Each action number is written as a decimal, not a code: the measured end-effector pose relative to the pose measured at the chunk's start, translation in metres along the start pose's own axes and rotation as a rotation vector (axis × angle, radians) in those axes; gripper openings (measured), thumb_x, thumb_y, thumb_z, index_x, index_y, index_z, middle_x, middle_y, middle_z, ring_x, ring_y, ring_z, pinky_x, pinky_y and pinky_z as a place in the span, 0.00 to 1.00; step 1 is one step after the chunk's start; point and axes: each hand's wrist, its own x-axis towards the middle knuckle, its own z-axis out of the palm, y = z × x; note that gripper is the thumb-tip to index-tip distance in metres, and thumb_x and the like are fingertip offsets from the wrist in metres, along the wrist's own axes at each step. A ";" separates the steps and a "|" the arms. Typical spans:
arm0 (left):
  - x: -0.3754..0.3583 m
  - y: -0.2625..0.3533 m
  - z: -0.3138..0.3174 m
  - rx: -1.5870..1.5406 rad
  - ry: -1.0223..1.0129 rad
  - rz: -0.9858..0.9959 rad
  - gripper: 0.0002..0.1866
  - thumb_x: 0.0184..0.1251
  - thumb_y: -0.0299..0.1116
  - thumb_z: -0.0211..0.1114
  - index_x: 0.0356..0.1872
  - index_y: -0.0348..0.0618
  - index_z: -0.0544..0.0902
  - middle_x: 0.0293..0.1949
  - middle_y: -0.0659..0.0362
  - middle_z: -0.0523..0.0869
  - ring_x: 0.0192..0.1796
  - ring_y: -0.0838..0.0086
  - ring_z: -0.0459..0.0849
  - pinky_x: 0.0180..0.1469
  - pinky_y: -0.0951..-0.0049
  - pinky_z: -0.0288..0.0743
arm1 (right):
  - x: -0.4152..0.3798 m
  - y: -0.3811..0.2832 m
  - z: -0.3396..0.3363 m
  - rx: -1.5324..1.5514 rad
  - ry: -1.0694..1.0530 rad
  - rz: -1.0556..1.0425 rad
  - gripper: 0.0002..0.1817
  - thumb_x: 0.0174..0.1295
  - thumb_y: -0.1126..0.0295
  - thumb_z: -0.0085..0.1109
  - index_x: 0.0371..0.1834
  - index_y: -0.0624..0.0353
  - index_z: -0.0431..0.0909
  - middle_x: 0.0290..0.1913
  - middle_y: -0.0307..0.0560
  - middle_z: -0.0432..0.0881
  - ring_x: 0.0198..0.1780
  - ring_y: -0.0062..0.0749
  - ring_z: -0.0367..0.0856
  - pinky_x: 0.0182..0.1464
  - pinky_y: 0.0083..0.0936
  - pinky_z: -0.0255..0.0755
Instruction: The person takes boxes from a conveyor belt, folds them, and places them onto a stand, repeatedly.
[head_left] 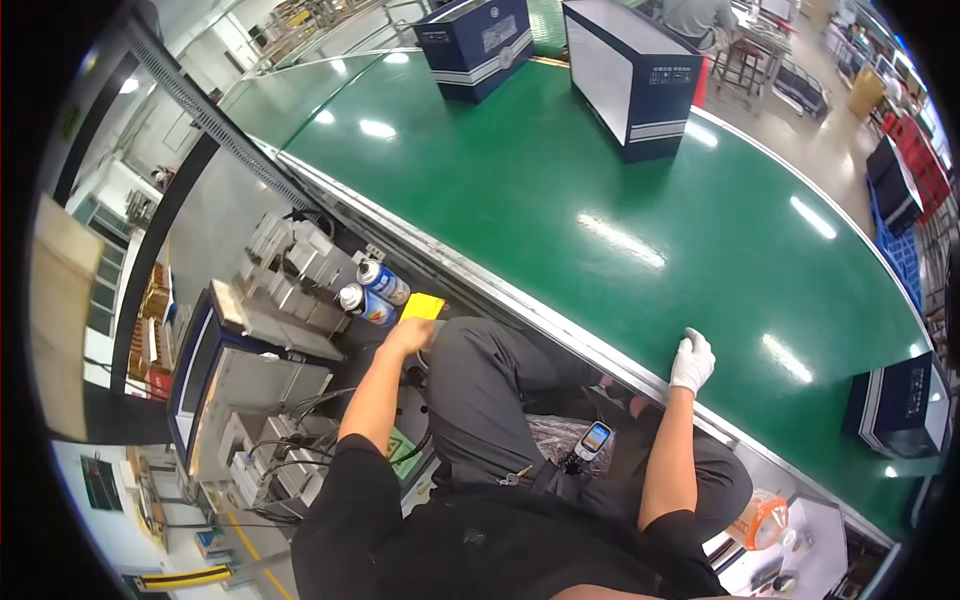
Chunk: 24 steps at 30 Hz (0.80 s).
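Note:
My left hand (407, 337), bare, is closed on a flat yellow item (423, 307) above my knee on the left. Two spray cans (375, 293) with blue labels stand just beyond it. My right hand (692, 362) wears a white glove and rests at the near edge of the green conveyor belt (480, 190). Its fingers are bent together, and whatever they might hold is hidden. A handheld device (594, 440) with a lit screen lies between my legs.
Dark blue boxes stand on the belt: one (475, 50) at the far left, an open one (635, 80) at the far middle, another (900, 405) at the right. An orange-labelled bottle (762, 520) is at lower right. A person (695, 20) sits beyond the belt.

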 end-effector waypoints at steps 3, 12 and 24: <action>-0.007 0.061 -0.023 -0.651 0.182 0.135 0.23 0.64 0.49 0.56 0.51 0.44 0.84 0.48 0.55 0.87 0.49 0.60 0.84 0.54 0.64 0.76 | 0.001 -0.013 -0.005 -0.094 -0.031 0.023 0.15 0.59 0.64 0.52 0.45 0.47 0.85 0.43 0.43 0.86 0.43 0.42 0.82 0.49 0.34 0.75; -0.022 0.154 -0.028 0.033 -0.055 0.086 0.26 0.62 0.53 0.58 0.56 0.51 0.82 0.55 0.59 0.84 0.57 0.57 0.81 0.59 0.61 0.73 | 0.050 -0.047 -0.007 -0.051 -0.332 -0.050 0.14 0.60 0.63 0.51 0.41 0.51 0.85 0.42 0.44 0.87 0.44 0.44 0.83 0.48 0.33 0.75; -0.032 0.148 -0.021 -0.140 0.145 -0.120 0.23 0.61 0.52 0.58 0.52 0.51 0.84 0.52 0.58 0.86 0.55 0.58 0.82 0.56 0.62 0.75 | 0.083 -0.013 0.011 -0.280 0.075 -0.281 0.11 0.57 0.64 0.55 0.40 0.48 0.84 0.39 0.47 0.84 0.38 0.49 0.81 0.42 0.39 0.75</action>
